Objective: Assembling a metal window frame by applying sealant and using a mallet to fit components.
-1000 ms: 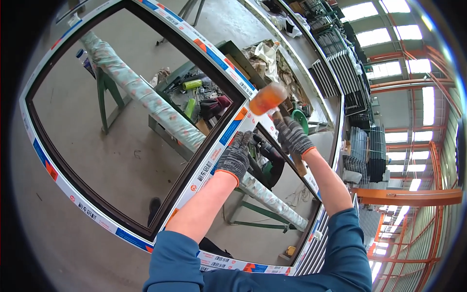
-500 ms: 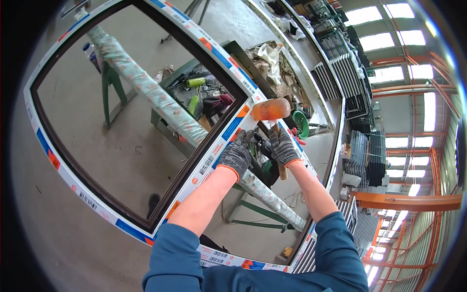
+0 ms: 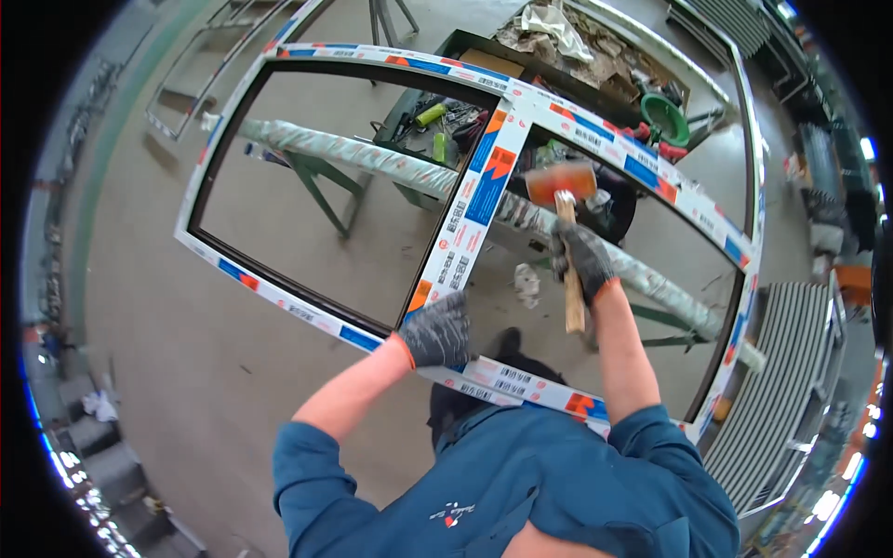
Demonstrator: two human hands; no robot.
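1. Plainly, the frame (image 3: 490, 177) is the biggest thing, lying across a wrapped pole (image 3: 372, 160) in front of the person. I'd judge each side stiff, but the whole awkward and fairly weighty, apt to twist if raised by one corner; two hands set well apart on its outer sides would suit it.
2. Its middle bar (image 3: 460, 251) wears a printed covering that may be slick and scuff easily. Pressing flat near a joint should steady it best.
3. Next comes the mallet (image 3: 566, 197), its blurred orange head over the right-hand opening, near the middle bar. It looks top-heavy, the head perhaps slightly soft, the wooden handle (image 3: 574, 312) dry enough to hold well.
4. The right hand (image 3: 584, 260) is wrapped round that handle, below the head.
5. The left hand (image 3: 437, 330) rests at the middle bar's lower end, fingers together; whether they close underneath, I can't tell.
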